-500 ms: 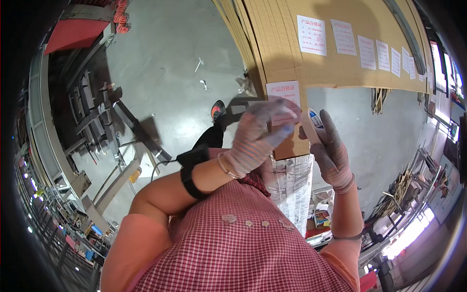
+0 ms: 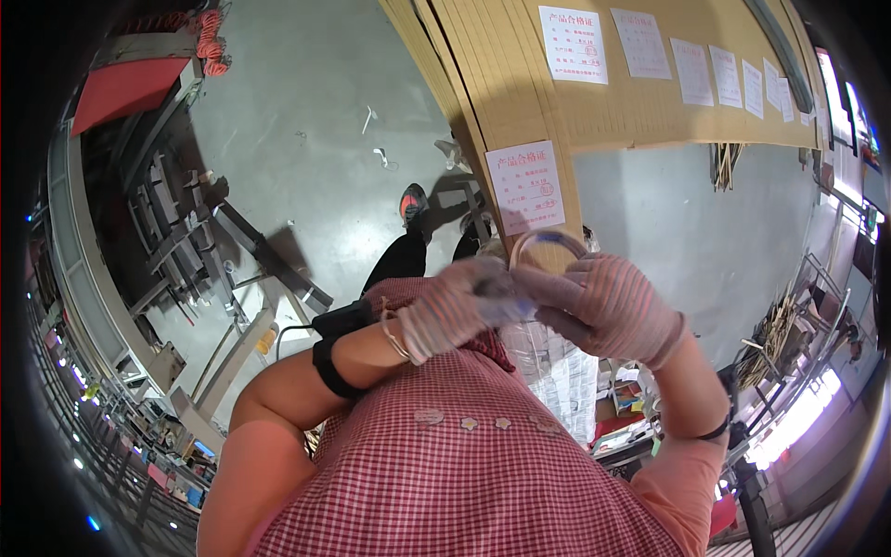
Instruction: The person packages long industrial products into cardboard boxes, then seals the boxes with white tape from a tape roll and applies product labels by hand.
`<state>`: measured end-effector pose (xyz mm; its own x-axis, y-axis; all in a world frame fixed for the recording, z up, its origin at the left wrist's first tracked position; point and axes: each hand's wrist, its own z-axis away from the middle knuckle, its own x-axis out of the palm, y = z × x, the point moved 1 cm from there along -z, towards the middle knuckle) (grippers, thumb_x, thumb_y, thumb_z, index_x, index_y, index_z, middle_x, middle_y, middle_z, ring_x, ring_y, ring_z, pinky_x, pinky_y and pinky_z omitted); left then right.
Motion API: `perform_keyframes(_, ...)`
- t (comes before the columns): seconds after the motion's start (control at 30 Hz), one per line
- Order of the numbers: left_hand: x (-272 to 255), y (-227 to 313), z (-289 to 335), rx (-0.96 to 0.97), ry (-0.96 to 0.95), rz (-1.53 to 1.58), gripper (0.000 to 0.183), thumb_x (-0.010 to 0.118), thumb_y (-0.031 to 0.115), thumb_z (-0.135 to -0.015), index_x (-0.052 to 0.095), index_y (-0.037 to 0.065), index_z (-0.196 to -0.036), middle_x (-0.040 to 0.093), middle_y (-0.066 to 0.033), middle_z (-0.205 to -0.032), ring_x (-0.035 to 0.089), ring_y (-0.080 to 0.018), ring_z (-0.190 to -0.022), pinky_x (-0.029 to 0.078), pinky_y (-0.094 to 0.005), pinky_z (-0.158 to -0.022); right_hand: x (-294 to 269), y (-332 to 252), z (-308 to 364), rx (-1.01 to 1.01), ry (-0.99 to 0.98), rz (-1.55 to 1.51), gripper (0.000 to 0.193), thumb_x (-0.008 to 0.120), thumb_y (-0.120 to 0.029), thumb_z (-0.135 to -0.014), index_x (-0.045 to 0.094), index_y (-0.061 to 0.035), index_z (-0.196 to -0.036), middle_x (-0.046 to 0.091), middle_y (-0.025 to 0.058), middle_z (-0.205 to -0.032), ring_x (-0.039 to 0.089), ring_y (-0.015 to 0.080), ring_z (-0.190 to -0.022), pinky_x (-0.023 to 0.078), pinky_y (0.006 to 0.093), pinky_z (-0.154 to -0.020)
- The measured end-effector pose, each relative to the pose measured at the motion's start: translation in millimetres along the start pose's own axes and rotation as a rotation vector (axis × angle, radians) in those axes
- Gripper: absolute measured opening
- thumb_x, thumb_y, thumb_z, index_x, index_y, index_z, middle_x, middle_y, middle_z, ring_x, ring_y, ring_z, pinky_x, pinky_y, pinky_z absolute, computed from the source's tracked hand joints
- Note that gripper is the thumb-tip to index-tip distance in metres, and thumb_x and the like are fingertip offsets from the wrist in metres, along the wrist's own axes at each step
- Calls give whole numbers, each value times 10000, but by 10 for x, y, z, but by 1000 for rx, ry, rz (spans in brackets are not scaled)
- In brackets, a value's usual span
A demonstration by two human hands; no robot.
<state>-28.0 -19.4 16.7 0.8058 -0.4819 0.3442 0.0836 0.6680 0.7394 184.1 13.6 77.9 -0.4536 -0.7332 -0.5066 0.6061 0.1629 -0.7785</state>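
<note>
My right hand [image 2: 608, 306], in a striped knit glove, is closed around a roll of tape [image 2: 549, 236]. The roll is tilted, its ring open toward me, just below a white printed label [image 2: 525, 186]. That label lies on the near end of a brown cardboard piece [image 2: 520, 97]. My left hand [image 2: 457, 308], gloved alike, meets the right fingertips beside the roll. Its fingers are pressed together and blurred by motion; whatever they pinch is hidden.
More white labels [image 2: 640, 45] run in a row along the cardboard to the right. Beneath its near end stands a plastic-wrapped stack [image 2: 557, 376]. Metal frame parts [image 2: 246, 232] lie on the floor at left. Sticks [image 2: 775, 343] are piled at the right.
My left hand has come down off the label, uncovering it. My right hand has moved down and left with the tape roll, and both hands now meet. The view has shifted slightly.
</note>
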Motion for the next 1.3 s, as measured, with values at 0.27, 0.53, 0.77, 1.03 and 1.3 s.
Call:
perform_keyframes(0.27, -638, -1153, -875, 116, 115, 284, 155, 702, 133, -860, 609, 34, -933, 621, -49, -877, 602, -141, -822, 504, -262, -729, 234, 1886, -256, 435, 18, -794, 545, 738, -323, -816, 608, 51, -1190, 663, 117, -1136, 592, 178, -1039, 480, 313, -921)
perform_keyframes(0.53, -609, -1689, -1379, 234, -258, 178, 435, 655, 247, -885, 555, 33, -1250, 582, -97, -1230, 513, -191, -1202, 382, -385, -1065, 772, 1953, -314, 321, -24, -1296, 642, 743, -305, -806, 522, 27, -1309, 585, 151, -1264, 563, 236, -1113, 452, 370, -939)
perform_keyframes(0.77, -823, -1548, -1089, -159, 158, 140, 340, 685, 264, -870, 648, 55, -1136, 678, -24, -987, 625, -118, -879, 489, -264, -797, 961, 457, -355, 434, 637, 331, 973, 820, -399, -603, 381, -72, -1407, 398, 324, -1335, 511, 490, -1073, 457, 502, -911)
perform_keyframes(1.03, -279, -488, -527, 436, 239, -386, 245, 674, 204, -820, 618, 45, -997, 686, -114, -897, 669, -257, -831, 523, -310, -757, 945, 537, -328, 376, 591, 453, 1091, 829, -420, -550, 310, -44, -1432, 305, 393, -1360, 436, 494, -1189, 420, 534, -941)
perform_keyframes(1.3, -241, -347, -660, 304, 339, -727, 425, 708, 374, -799, 598, 72, -1076, 686, -134, -929, 664, -315, -878, 518, -379, -770, 158, 191, -259, 174, 93, 159, 316, 550, -290, -897, 568, -212, -1204, 662, 163, -848, 640, 372, -748, 516, 457, -664)
